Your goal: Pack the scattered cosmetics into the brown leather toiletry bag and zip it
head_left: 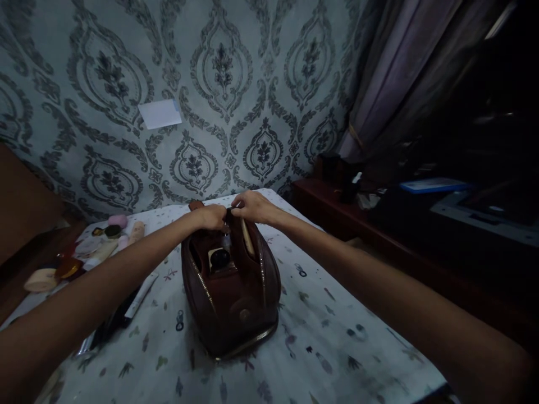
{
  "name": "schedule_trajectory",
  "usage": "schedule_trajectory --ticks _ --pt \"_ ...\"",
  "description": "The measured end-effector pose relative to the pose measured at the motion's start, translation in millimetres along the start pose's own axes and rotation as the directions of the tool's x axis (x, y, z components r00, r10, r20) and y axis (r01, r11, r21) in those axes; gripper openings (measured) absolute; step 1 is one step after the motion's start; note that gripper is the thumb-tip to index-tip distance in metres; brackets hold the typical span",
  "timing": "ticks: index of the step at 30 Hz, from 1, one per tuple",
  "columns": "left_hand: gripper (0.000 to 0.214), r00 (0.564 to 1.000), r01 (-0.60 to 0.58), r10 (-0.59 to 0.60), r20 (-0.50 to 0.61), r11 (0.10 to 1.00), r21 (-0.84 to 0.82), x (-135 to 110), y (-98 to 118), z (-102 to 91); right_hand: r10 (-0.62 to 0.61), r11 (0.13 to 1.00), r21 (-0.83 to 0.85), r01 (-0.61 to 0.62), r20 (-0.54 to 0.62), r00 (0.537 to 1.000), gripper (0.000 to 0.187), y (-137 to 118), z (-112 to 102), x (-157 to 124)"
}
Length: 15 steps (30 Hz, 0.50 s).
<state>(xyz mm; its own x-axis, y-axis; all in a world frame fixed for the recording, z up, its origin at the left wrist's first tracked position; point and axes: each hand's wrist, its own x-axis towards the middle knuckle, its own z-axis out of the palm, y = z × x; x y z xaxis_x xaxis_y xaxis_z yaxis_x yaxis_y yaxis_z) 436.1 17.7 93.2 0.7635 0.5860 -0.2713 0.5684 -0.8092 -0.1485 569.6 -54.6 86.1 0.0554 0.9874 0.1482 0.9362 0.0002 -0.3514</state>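
Note:
A dark brown leather bag (pixel 244 300) lies on the table with its top turned away from me. Zips with gold-coloured teeth run along its sides and lower edge. Closed at the far end, my left hand (pixel 213 217) grips the bag near its opening; its fingertips are hidden. Beside it my right hand (pixel 255 207) pinches the far rim with thumb and fingers. Inside the open front shows a round black item (pixel 219 259) against a pale piece. A long, light tan object (pixel 247 237) sticks up in the right side opening.
Several small cosmetic tubes and jars crowd the left of the table, among them a pink item (pixel 118 221) and a peach tube (pixel 137 231). A white tube (pixel 141 295) lies left of the bag. Patterned cloth (pixel 320 336) covers the table. A reddish ledge (pixel 311 196) runs along the right.

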Motion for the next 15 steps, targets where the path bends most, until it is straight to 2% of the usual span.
schedule_trajectory --ticks 4,6,7,8,10,12,13,15 --pt "0.026 1.0 -0.017 0.018 -0.017 1.0 0.021 -18.9 -3.3 -23.2 -0.05 0.998 -0.036 0.045 -0.136 0.989 0.036 -13.8 -8.3 -20.6" --pt "0.024 0.998 -0.024 0.026 -0.055 0.999 0.035 -33.5 -7.3 -33.3 -0.165 0.985 -0.076 0.155 -0.155 0.974 0.028 -27.7 -11.1 -34.4" --pt "0.024 0.995 -0.032 0.035 -0.091 0.999 0.033 -41.8 -9.6 -36.4 -0.265 0.962 -0.098 0.255 -0.103 0.959 0.024 -35.7 -10.8 -40.7" --pt "0.025 0.989 -0.045 0.048 -0.142 0.999 0.025 -50.4 -11.9 -37.7 -0.369 0.923 -0.114 0.367 -0.004 0.929 0.022 -44.0 -8.9 -45.9" --pt "0.028 0.957 -0.066 0.059 -0.284 0.998 -0.013 -67.1 -15.7 -35.2 -0.507 0.83 -0.113 0.547 0.258 0.822 0.019 -59.8 0.3 -51.8" --pt "0.033 0.904 -0.061 0.023 -0.426 0.995 -0.077 -81.7 -17.7 -27.2 -0.51 0.789 -0.094 0.608 0.453 0.732 0.018 -72.7 15.3 -50.8" --pt "0.035 0.881 -0.05 -0.009 -0.473 0.992 -0.112 -88.0 -18.0 -22.0 -0.487 0.79 -0.094 0.605 0.503 0.714 0.017 -77.6 23.7 -48.0" --pt "0.037 0.847 -0.042 -0.056 -0.528 0.984 -0.173 -99.0 -17.5 -11.7 -0.44 0.816 -0.096 0.571 0.538 0.719 0.015 -83.6 39.9 -39.9"
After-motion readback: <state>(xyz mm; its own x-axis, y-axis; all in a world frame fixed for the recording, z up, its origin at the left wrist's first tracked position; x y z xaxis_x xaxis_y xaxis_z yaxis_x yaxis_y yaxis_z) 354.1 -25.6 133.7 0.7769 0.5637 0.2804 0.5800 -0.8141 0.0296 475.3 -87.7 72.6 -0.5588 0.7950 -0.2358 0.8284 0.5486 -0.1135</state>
